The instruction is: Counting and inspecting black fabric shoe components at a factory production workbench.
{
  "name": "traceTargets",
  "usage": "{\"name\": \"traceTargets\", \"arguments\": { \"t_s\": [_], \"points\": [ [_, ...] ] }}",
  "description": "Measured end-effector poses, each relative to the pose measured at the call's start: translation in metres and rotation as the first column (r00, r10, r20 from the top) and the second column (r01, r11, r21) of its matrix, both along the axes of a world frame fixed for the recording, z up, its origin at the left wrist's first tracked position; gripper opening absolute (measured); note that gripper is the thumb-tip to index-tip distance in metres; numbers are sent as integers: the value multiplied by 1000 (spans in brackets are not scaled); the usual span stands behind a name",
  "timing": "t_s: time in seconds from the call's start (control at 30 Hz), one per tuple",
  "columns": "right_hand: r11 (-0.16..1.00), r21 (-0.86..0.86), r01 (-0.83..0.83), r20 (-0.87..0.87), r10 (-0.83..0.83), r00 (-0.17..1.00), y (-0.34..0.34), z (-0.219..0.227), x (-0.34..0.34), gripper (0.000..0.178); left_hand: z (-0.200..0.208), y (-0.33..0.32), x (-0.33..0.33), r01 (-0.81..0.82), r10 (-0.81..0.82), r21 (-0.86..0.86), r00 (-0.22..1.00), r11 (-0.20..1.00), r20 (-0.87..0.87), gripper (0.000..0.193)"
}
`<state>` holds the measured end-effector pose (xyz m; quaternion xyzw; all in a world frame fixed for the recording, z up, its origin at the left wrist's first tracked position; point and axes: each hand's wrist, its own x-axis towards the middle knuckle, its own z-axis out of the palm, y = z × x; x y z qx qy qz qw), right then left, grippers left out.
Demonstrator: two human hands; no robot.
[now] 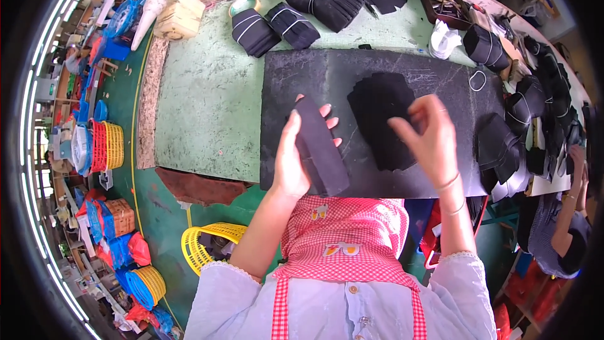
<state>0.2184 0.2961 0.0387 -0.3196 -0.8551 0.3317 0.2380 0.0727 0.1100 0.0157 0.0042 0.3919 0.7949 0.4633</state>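
A thick, narrow stack of black cut pieces (321, 151) stands tilted in my left hand (294, 160), with the thumb on its near side and the fingertips showing round the far side. To its right, a wider, loosely fanned pile of black cut pieces (382, 119) lies flat on a dark work mat (296, 69). My right hand (434, 135) hovers over the right edge of that pile. Its thumb and fingers are curved and apart, and nothing shows between them. Whether the pieces are cloth or leather I cannot tell.
Tied black bundles (324, 1) and a tape roll (244, 5) lie at the table's back. A loose elastic band (477, 80) and more black bundles (497, 145) are at the right. A yellow basket (198, 249) stands below left. Another person's arm (569, 195) reaches in at far right.
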Motion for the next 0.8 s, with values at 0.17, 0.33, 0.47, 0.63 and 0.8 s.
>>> {"name": "traceTargets", "arguments": {
  "t_s": [0.17,0.33,0.47,0.63,0.8],
  "points": [
    [683,-566,-461,-251,390,886,-59,6,-19,33,9,19,26,50,-49,27,998,998,-50,66],
    [234,-838,-494,-430,276,860,-42,-14,-14,11,12,12,20,237,-233,12,961,971,-151,89],
    [66,-877,-476,-442,278,853,-35,-16,-10,18,12,11,18,265,-260,27,958,964,-123,96],
    [154,-873,-462,-389,352,852,-35,-11,-10,17,7,11,16,258,-251,128,966,958,-65,100],
    [158,-867,-473,-401,342,850,-38,-6,-12,16,7,11,15,233,-226,195,973,953,-55,100]
  ]
}}
